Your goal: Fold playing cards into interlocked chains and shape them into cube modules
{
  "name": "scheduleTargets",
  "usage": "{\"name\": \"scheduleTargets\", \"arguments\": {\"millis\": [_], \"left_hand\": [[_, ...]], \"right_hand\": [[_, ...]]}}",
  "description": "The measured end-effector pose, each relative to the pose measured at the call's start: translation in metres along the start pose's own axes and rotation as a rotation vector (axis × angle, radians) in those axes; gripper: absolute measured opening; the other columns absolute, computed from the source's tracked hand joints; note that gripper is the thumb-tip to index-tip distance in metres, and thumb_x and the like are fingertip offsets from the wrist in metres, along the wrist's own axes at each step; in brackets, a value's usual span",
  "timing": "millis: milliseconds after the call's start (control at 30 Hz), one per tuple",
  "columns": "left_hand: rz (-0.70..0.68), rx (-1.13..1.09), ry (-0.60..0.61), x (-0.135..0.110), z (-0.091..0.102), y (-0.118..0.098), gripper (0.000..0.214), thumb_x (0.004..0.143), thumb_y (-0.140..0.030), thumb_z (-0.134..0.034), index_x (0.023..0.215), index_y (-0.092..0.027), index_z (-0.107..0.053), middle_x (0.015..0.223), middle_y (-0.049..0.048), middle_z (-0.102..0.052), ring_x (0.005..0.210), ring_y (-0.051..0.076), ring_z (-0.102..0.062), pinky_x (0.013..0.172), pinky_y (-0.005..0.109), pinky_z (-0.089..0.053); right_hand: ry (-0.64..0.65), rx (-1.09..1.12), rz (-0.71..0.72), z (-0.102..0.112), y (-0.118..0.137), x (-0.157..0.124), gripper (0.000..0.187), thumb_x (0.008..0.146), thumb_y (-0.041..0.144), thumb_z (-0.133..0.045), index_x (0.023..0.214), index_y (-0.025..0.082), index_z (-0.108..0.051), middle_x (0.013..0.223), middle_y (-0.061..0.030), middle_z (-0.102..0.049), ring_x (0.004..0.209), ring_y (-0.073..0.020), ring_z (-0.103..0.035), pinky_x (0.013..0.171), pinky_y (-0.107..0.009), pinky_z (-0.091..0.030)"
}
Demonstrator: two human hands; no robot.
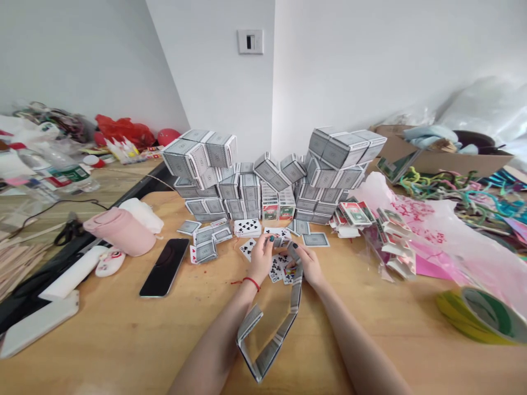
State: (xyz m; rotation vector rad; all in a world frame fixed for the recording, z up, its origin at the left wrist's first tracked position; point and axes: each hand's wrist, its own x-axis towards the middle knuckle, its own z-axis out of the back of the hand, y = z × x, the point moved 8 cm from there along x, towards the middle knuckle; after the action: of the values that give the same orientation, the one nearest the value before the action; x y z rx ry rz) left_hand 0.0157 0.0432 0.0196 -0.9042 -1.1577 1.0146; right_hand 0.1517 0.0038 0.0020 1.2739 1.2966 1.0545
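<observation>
On the near side of the wall of stacked grey-patterned paper playing-card blocks (250, 192), the left hand (261, 258) seems to pinch the far end of a long, bent grey strip of folded playing cards (269, 354), though overlapping fingers blur the contact. The strip's long axis trails away from the wall, its loose end curling left. The right hand (308, 264), nearer that hanging length, grasps it.

Forearms (224, 329) extended forward, converging; left hand (261, 255), right hand (310, 264) close together, fingers (301, 252) bent.
</observation>
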Motion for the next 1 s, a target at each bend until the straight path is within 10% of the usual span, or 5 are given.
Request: {"name": "scheduleTargets", "arguments": {"millis": [1000], "left_hand": [[0.0,-0.015,0.152,-0.004,-0.013,-0.01,0.028,0.089,-0.036,-0.036,0.102,-0.02,-0.055,0.105,0.006,-0.063,0.097,0.017,-0.059,0.087,0.032,-0.044]], "right_hand": [[0.067,-0.037,-0.02,-0.006,0.006,-0.004,0.046,0.077,0.047,-0.048,0.109,0.018,-0.062,0.091,-0.0064,-0.07,0.046,-0.0149,-0.057,0.046,-0.029,-0.049]]}}
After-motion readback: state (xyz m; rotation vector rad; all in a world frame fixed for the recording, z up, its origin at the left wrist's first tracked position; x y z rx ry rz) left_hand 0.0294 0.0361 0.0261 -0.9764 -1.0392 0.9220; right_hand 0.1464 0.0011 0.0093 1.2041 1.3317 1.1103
